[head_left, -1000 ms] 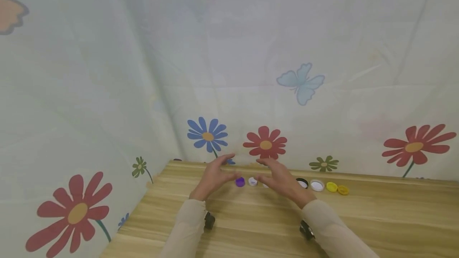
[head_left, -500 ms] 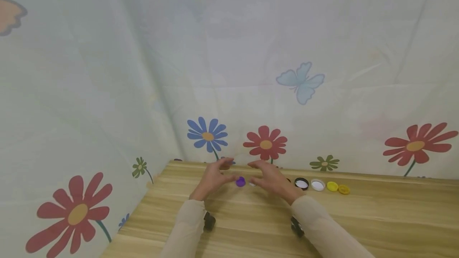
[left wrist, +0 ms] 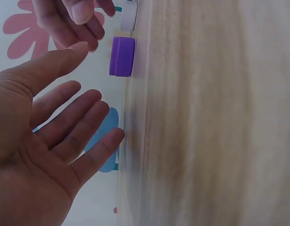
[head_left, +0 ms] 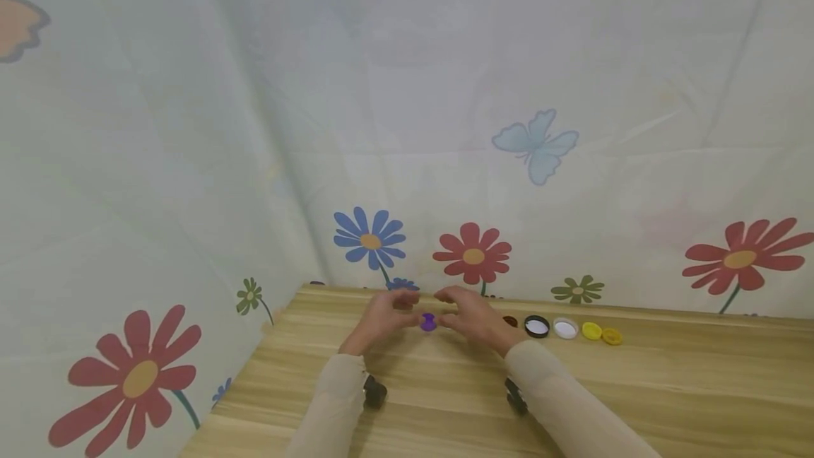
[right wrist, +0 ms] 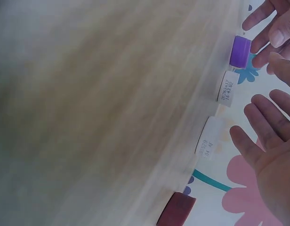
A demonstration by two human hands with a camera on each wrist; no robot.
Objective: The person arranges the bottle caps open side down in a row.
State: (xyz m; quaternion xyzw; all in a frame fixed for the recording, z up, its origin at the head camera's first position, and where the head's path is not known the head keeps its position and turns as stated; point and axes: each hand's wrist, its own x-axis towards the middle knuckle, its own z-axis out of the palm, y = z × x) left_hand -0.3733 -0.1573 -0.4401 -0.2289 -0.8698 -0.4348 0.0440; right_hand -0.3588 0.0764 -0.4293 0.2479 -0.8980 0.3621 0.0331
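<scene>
A purple bottle cap [head_left: 428, 322] stands on the table between both hands in the head view. My left hand [head_left: 384, 318] is just left of it, fingers loosely bent and holding nothing; the left wrist view shows the open palm beside the purple cap [left wrist: 122, 56]. On the cap's right hovers my right hand [head_left: 475, 320], also holding nothing, its fingers spread in the right wrist view. Two white caps with printed codes, a nearer white cap [right wrist: 208, 136] and a farther white cap [right wrist: 227, 88], sit under the right hand, which hides them from the head camera.
Rightward the row continues with a dark red cap [head_left: 510, 321], a black-rimmed cap [head_left: 537, 326], a white cap [head_left: 565, 329], a yellow cap [head_left: 591, 331] and a darker yellow cap [head_left: 612, 336]. A flower-printed curtain [head_left: 407, 126] rises behind the wooden table [head_left: 445, 394].
My right hand has moved left along the row, closer to the left hand, uncovering the black-rimmed and dark red caps and covering the white ones. The left hand has barely moved.
</scene>
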